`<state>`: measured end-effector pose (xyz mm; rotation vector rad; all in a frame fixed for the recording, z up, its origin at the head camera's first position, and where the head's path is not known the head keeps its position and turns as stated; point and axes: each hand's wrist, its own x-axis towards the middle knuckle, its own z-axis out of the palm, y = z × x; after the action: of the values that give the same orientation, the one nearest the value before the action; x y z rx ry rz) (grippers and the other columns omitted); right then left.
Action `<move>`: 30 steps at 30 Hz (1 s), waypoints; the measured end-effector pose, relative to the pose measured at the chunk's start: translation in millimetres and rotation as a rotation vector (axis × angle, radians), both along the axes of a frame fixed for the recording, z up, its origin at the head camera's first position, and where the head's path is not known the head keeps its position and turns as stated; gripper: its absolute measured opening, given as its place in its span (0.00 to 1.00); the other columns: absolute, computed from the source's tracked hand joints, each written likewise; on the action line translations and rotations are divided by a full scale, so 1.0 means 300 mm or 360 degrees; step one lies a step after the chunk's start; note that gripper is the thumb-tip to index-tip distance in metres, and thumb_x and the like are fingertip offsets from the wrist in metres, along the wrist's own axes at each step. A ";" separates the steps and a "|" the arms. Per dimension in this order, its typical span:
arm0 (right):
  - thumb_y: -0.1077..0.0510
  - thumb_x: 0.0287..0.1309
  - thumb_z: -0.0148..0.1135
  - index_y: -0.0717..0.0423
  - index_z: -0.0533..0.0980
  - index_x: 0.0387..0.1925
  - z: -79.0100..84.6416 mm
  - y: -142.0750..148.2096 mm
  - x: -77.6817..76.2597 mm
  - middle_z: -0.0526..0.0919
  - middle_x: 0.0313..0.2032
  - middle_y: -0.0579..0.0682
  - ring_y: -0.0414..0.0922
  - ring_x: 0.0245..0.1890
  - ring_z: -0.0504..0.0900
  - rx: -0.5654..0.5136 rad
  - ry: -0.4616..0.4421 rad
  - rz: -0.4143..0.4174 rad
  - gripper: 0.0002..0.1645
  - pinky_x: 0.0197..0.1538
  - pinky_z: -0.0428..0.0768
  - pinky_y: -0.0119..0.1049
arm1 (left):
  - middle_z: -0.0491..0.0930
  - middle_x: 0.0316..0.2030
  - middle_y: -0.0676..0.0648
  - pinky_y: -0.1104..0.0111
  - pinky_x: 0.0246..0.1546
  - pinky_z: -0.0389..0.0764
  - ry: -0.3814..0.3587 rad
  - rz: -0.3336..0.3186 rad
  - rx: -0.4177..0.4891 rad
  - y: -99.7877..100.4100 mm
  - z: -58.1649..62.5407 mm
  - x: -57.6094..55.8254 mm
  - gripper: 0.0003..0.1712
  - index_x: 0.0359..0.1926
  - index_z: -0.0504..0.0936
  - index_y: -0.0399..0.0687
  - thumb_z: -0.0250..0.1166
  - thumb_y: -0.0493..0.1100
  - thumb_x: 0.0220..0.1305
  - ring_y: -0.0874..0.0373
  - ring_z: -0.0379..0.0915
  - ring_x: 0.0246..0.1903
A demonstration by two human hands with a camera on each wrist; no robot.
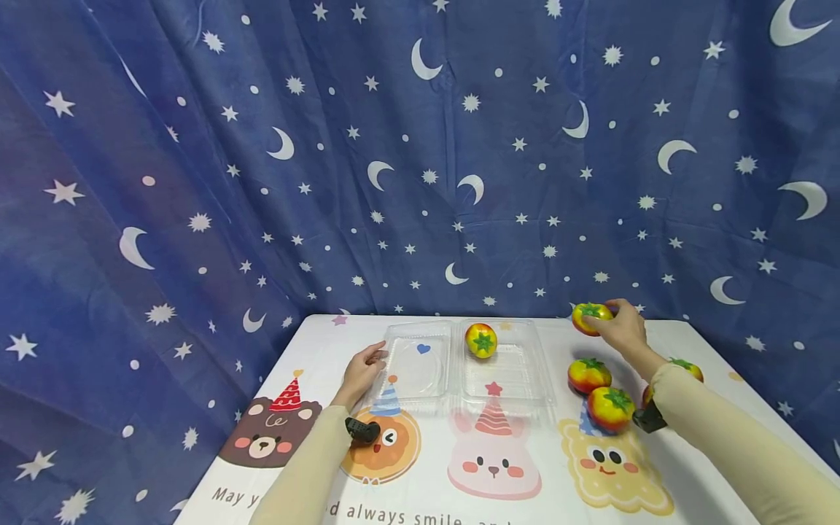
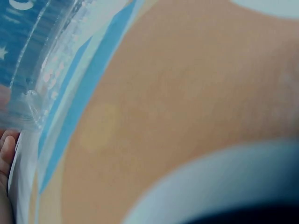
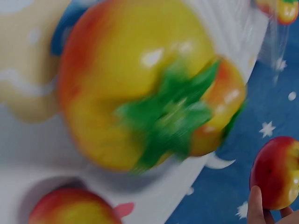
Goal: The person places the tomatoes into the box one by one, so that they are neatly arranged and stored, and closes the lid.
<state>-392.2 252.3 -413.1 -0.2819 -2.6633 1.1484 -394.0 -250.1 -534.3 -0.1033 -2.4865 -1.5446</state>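
A: What do the hands have?

B: The right hand (image 1: 626, 328) grips a red-and-yellow fruit (image 1: 590, 319) in its fingers, over toward the far right of the desk (image 1: 433, 452). The left hand (image 1: 361, 372) is at the left edge of the clear plastic box (image 1: 455, 361); whether it pinches the wall or only touches it, I can't tell.

A: And the other fruits?

B: A leafy fruit (image 1: 481, 340) sits in the right half of the open box. On the desk, a loose fruit (image 1: 589, 375) and a nearer fruit (image 1: 611, 410) lie close together, and at least one partly hidden fruit (image 1: 692, 370) shows past the right sleeve (image 1: 735, 430).

A: What worries you?

B: The grip, first. The fruit looks glossy and round, so a slack hold could let it drop and roll toward the curtain (image 1: 426, 182). Then there's the black device (image 1: 650, 418) on that wrist: a low sweep could knock the nearer fruit into its neighbour.

A: The box?

B: Thin plastic, probably light. A shove from the left could slide it and set the leafy fruit rolling.
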 end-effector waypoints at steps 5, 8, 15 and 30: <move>0.49 0.62 0.64 0.74 0.60 0.66 0.019 -0.062 -0.005 0.68 0.60 0.74 0.67 0.56 0.70 0.0015 0.0119 0.0064 0.43 0.59 0.72 0.57 | 0.82 0.51 0.43 0.54 0.56 0.69 0.0001 -0.0006 -0.0002 -0.002 -0.004 -0.001 0.30 0.66 0.74 0.42 0.58 0.34 0.61 0.50 0.74 0.50; 0.49 0.60 0.66 0.73 0.62 0.65 0.023 -0.091 -0.004 0.70 0.59 0.73 0.66 0.56 0.71 0.0016 0.0185 0.0097 0.43 0.58 0.73 0.57 | 0.82 0.51 0.43 0.54 0.57 0.69 -0.0004 0.0000 -0.0002 -0.001 -0.005 0.000 0.30 0.66 0.74 0.43 0.58 0.34 0.61 0.50 0.74 0.50; 0.51 0.58 0.68 0.70 0.64 0.64 0.038 -0.161 -0.002 0.72 0.58 0.72 0.65 0.56 0.73 -0.0067 0.0312 0.0235 0.41 0.56 0.74 0.56 | 0.82 0.52 0.43 0.54 0.56 0.69 -0.0004 -0.0001 -0.0007 -0.001 -0.003 -0.001 0.30 0.66 0.74 0.43 0.58 0.34 0.61 0.51 0.74 0.50; 0.56 0.57 0.71 0.67 0.67 0.64 0.016 -0.335 -0.012 0.72 0.59 0.70 0.64 0.54 0.77 -0.0213 0.0241 0.0582 0.37 0.53 0.79 0.50 | 0.82 0.53 0.42 0.52 0.59 0.68 -0.0013 -0.0002 0.0018 0.001 0.005 0.005 0.30 0.66 0.74 0.43 0.58 0.34 0.61 0.48 0.74 0.53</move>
<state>-395.7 151.8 -408.3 0.2735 -2.5726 1.3909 -392.5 -249.8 -532.8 -0.0967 -2.4842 -1.5623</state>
